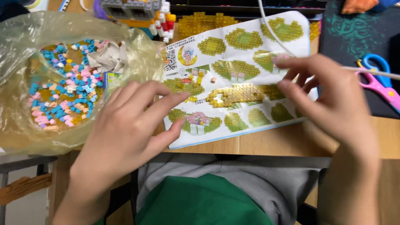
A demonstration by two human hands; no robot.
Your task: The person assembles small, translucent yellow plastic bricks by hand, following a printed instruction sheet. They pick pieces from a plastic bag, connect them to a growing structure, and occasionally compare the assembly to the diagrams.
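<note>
Seen from our head camera, our two bare hands work over an instruction sheet (250, 75) spread on a wooden table (271, 143). Our left hand (129, 125) lies loose and grasps nothing, its forefinger stretched to the sheet's left part and its thumb resting on the sheet's lower left corner. Our right hand (333, 96) hovers at the sheet's right edge with its fingers curled; whether they pinch a small piece we cannot tell, since motion blur hides the tips. Between the hands, a flat build of clear yellow bricks (235, 95) lies on the middle of the sheet. A few loose bricks (199, 77) sit on the sheet just above our left forefinger.

To the left, touching our left hand's back, an open plastic bag (25, 62) holds a heap of pink, blue and yellow bricks (66, 96) and a crumpled paper (109, 57). Pink-and-blue scissors (380, 81) lie on a dark mat (354, 29) at the right. A second yellow brick plate (208, 21) and a grey brick model (131, 8) stand beyond the sheet.
</note>
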